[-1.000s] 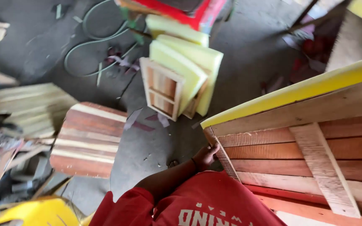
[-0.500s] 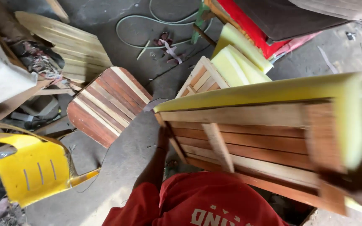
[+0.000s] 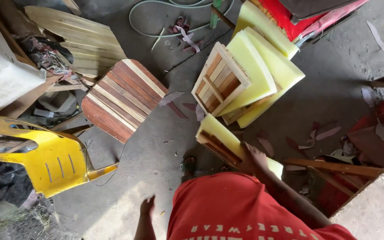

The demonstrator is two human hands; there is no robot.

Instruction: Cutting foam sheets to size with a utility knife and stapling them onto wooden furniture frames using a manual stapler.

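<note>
My right hand point(image 3: 253, 158) grips the top edge of a wooden slat frame backed with yellow foam point(image 3: 222, 141), which stands on its edge on the concrete floor in front of me. My left hand point(image 3: 146, 207) hangs free at my side, fingers apart and holding nothing. Just beyond the held frame, several similar foam-backed frames point(image 3: 245, 75) lean together in a stack. My red shirt fills the bottom of the view, and my sandalled foot point(image 3: 188, 164) shows beside the frame.
A curved brown slatted panel point(image 3: 121, 100) lies on the floor to the left, with a pale slatted panel point(image 3: 81, 40) behind it. A yellow plastic chair point(image 3: 45, 155) stands at lower left. A hose point(image 3: 156, 20) coils at the back. Red scraps point(image 3: 378, 129) litter the right.
The foam-backed frame, held up large and close before, is now down on the floor near the stack. My left hand has let go of it and dropped to my side.
</note>
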